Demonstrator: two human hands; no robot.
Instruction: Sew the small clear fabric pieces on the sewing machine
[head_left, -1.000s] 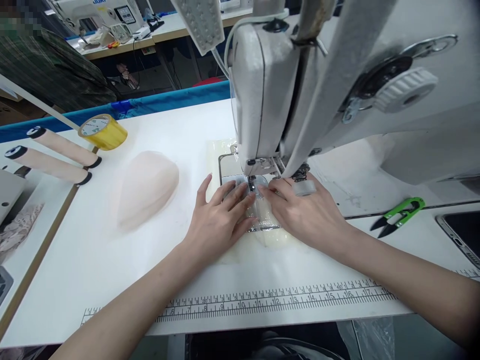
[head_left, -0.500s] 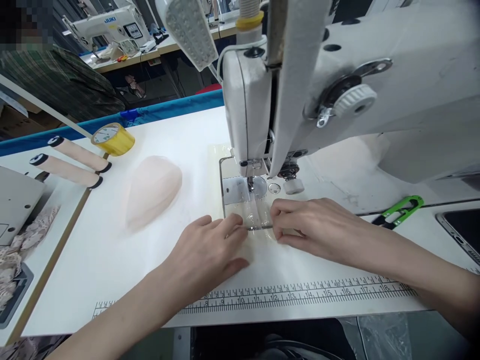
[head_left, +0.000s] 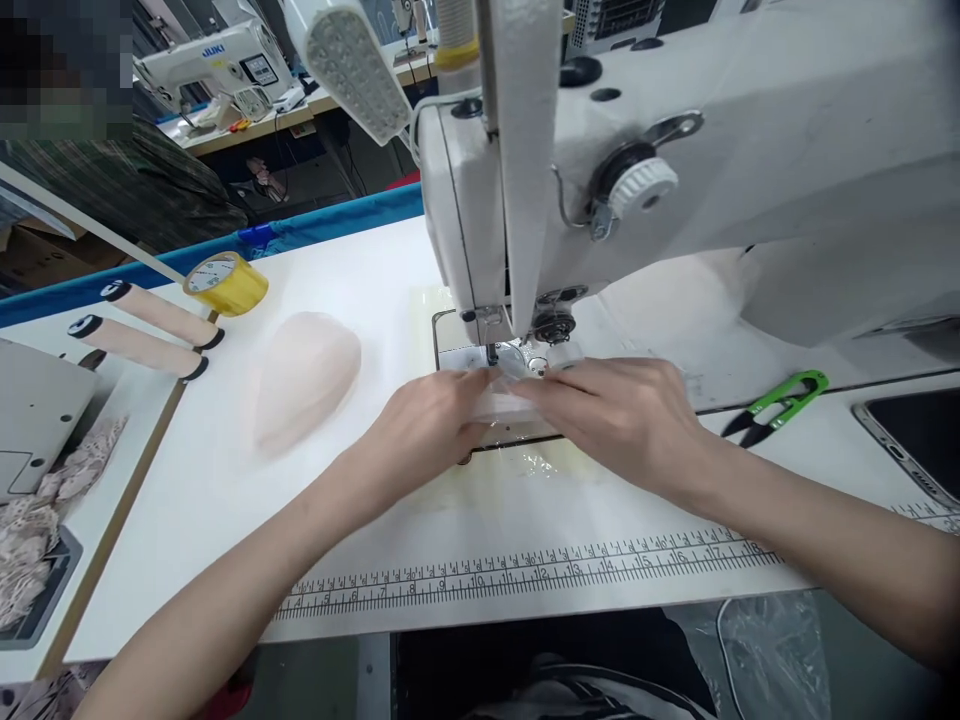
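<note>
My left hand is closed at the left side of the needle plate, its thumb and fingers pinching a thin, see-through strip. From the right, my right hand pinches the same strip, fingertips close to those of the left. Both sit just in front of the presser foot of a white sewing machine. Parts of the strip are hidden by my fingers. Shiny clear film lies on the table below the plate's front edge.
Left on the table lies a sheer beige cup-shaped piece, with a yellow tape roll and two thread cones beyond. Green thread snips and a phone lie right. A printed ruler runs along the front. Another person is at far left.
Both hands have moved forward from the plate's front edge to near the presser foot, drawing closer together. The see-through strip now shows between their fingers. The view has shifted slightly.
</note>
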